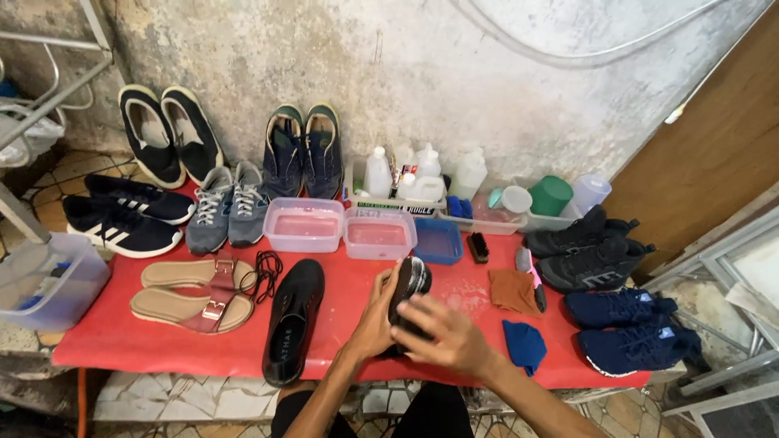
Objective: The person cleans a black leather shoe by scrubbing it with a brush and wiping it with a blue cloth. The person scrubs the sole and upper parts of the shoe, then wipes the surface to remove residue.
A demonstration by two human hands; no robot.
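The scene is lit by soft, even daylight, only faint shadows are cast, and the edges are bent outward
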